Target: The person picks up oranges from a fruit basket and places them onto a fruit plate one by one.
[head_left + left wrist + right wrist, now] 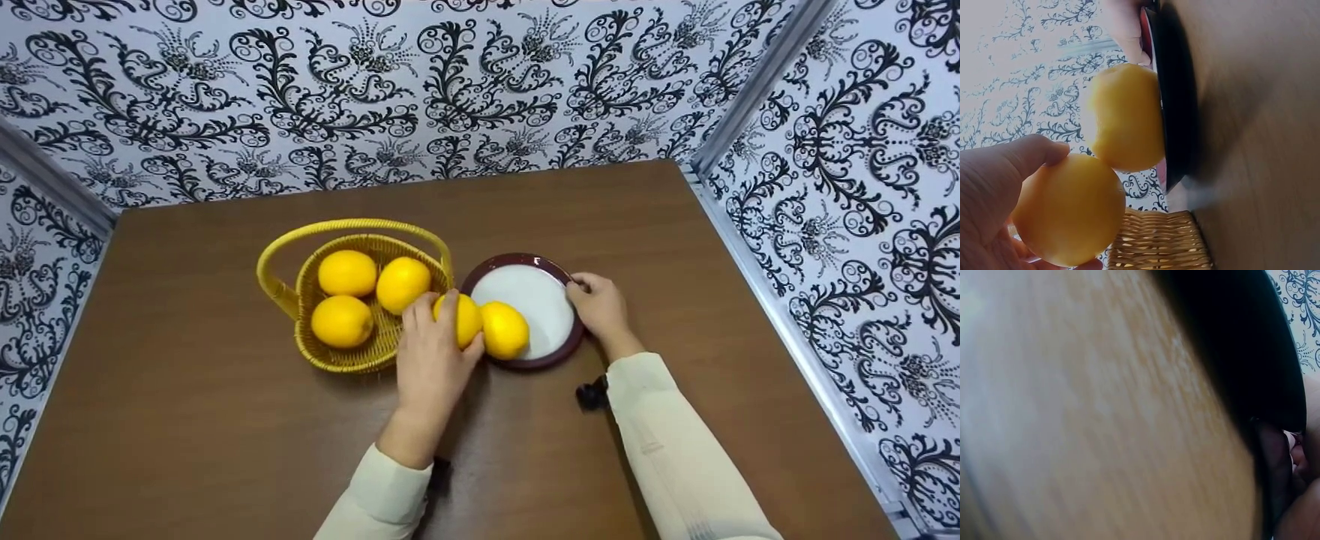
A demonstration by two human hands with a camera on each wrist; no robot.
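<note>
My left hand [433,364] grips a lemon [463,321] between thumb and fingers, beside the basket's right edge. In the left wrist view this lemon [1072,211] is right against a second lemon [1126,118], which rests on the plate. From the head view, that second lemon [505,331] lies at the plate's left side. The plate [551,300] has a white middle and a dark red rim. My right hand [602,309] pinches the plate's right rim. In the right wrist view, fingers [1275,467] show against its dark underside [1241,343].
A yellow wicker basket [330,363] with a tall arched handle [352,224] stands left of the plate. Three lemons lie in it, one of them [347,273] at the back. Patterned panels [450,97] border the brown table [225,450] at the back and both sides.
</note>
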